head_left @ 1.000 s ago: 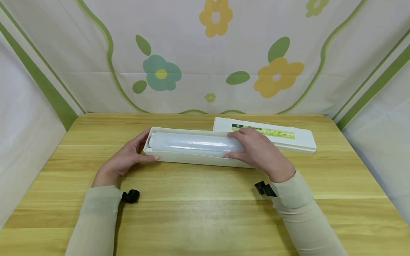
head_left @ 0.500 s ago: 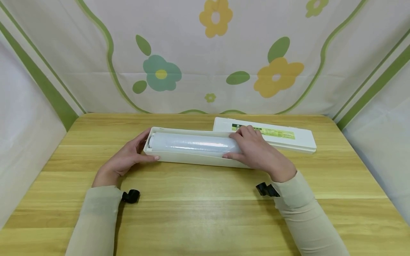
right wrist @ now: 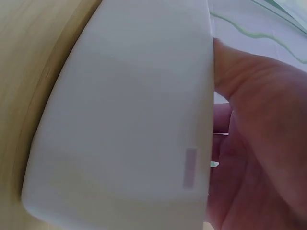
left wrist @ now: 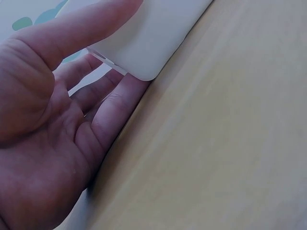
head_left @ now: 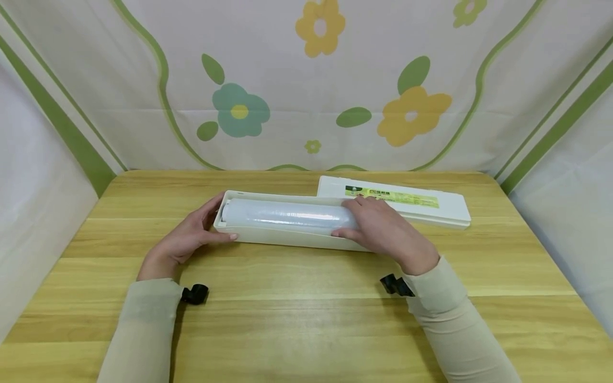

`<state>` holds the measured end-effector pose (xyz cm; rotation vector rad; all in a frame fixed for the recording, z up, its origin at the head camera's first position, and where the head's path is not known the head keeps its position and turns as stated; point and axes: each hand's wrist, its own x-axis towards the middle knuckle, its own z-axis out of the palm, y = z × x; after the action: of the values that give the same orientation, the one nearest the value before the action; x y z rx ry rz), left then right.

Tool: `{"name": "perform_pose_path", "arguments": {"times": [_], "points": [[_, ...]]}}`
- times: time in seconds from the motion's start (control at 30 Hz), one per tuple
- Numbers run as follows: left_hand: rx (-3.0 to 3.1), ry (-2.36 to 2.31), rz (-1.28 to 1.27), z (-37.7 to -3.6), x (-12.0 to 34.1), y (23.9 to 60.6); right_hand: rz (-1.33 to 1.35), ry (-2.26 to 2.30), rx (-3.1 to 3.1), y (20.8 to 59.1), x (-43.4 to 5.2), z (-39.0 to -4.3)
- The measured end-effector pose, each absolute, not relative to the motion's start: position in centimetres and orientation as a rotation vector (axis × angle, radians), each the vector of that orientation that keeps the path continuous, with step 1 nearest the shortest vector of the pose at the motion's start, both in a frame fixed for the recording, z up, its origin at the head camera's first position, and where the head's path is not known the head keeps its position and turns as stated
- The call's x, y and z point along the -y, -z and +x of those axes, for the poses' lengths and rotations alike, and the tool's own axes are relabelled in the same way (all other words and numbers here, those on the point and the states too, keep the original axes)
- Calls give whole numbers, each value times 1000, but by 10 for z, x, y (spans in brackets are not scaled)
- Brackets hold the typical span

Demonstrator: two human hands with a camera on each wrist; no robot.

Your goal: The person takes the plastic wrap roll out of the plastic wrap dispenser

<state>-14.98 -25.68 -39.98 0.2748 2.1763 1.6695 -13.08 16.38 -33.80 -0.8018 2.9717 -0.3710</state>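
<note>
A light wooden counter (head_left: 306, 319) with pale grain stripes fills the foreground. Behind the counter hangs a white cloth backdrop (head_left: 287, 80) printed with yellow and teal flowers, green leaves and green bands; similar cloth flanks both sides.

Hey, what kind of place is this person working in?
Probably a small screened-off tabletop set up for recording, not a real kitchen: a wooden table, a flower-print cloth hung round three sides, and only a cling-film roll in its white box.

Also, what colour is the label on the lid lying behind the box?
Yellow-green, dark at its left end, on the white lid; the head view shows it best.
</note>
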Motion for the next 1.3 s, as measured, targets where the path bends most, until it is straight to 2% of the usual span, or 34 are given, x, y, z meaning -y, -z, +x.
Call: {"name": "perform_pose_path", "arguments": {"times": [0.37, 0.77, 1.3], "points": [[-2194, -1648, 321, -147, 256, 397, -815, 419, -2980, 342, -168, -130], [-2178, -1666, 373, -149, 256, 399, -768, 668, -2888, 338, -174, -132], [-2210, -1655, 371, -146, 253, 395, -728, 670, -2871, 339, -173, -132]]}}
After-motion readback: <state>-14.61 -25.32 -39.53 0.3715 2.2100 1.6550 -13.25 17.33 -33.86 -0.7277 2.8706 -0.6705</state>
